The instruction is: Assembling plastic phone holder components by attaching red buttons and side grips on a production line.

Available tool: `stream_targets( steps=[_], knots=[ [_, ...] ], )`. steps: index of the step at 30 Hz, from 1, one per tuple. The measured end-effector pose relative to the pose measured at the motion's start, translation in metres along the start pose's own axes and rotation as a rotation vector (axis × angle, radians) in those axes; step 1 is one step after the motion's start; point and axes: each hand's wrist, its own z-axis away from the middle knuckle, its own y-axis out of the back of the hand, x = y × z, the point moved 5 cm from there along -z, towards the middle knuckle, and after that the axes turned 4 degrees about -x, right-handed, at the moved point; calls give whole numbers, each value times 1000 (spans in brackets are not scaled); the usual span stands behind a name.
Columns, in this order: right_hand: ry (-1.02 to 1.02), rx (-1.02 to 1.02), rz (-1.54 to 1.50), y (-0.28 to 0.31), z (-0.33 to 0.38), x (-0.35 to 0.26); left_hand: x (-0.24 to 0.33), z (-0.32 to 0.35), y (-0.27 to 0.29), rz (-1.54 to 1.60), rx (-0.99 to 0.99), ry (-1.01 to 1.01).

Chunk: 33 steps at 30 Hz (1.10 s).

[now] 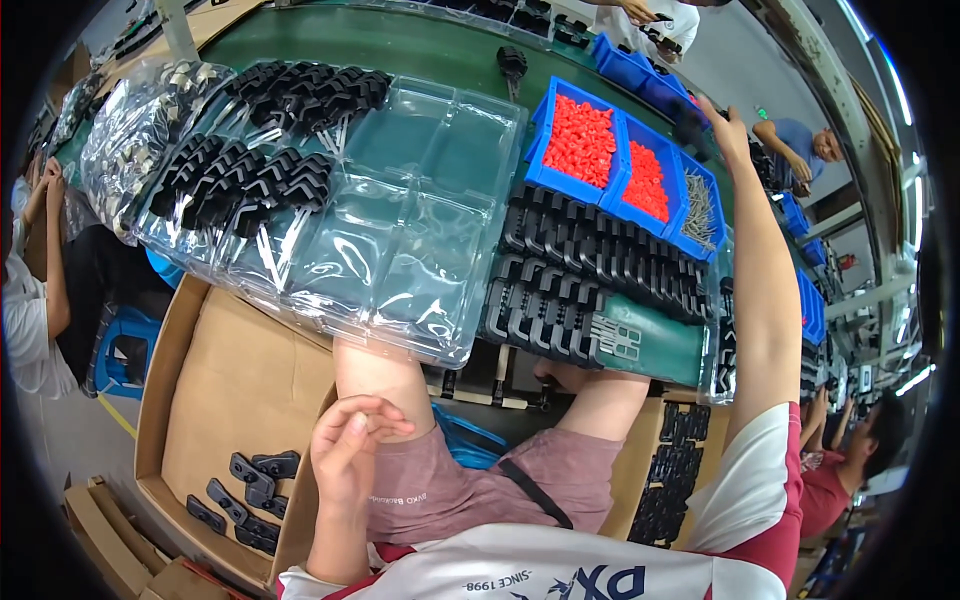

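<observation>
My left hand (350, 440) is raised above my left thigh, beside the cardboard box. Its fingers are loosely curled, the thumb apart from the fingertips, and nothing shows in it. My right arm reaches far out to the right; my right hand (728, 130) is beyond the blue bins, fingers stretched out. Close to it is a dark, blurred object (690, 128) whose kind I cannot make out. Before me, rows of black plastic brackets (600, 245) stand by a blue bin of red plastic pieces (580, 140) and another of metal pins (700, 210). Flat metal plates (615, 338) lie at the rows' front end.
A clear compartment tray (430, 230) holds black-handled metal parts (245, 180) at its left. Bagged parts (150, 130) lie further left. Below, a cardboard box (240, 350) contains several black parts (245, 495); another box (640, 480) stands right of my legs. Co-workers sit around.
</observation>
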Motion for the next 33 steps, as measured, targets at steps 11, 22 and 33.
stream_targets(
  steps=[11,22,33],
  knots=[
    [701,-206,88,-66,72,-124,11,4,19,-97,195,-112],
    [462,-524,87,-143,50,-87,77,108,111,-871,966,-424],
    [427,-687,-452,-176,-90,54,27,147,226,-1553,894,511]
  ],
)
